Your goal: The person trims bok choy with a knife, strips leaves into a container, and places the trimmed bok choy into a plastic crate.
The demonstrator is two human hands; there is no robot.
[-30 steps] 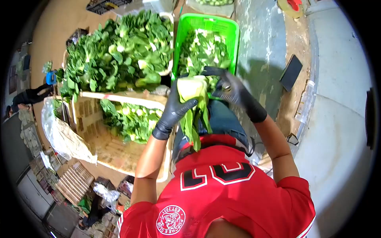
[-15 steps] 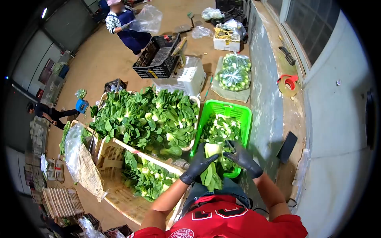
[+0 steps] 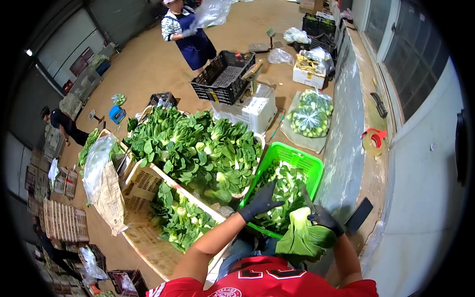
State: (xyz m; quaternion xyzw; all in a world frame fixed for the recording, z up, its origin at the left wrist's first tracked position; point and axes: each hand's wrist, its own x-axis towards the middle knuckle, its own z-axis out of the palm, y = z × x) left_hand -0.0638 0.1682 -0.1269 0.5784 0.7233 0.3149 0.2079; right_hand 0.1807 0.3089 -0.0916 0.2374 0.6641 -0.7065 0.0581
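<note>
Left hand point(image 3: 261, 202) off bok choy point(image 3: 302, 237) — now over green basket point(image 3: 298, 156); right hand point(image 3: 326, 220) now holds it.

Single wide round view from the person's head, facing forward and down, torso close, floor farther off

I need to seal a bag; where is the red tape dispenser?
In the head view, the red tape dispenser lies on the ledge at the person's right, between the flat black slab and the black tool.

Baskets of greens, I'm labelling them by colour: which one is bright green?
The perforated basket under the left hand; the leafy baskets left of it are cream or tan.
</note>
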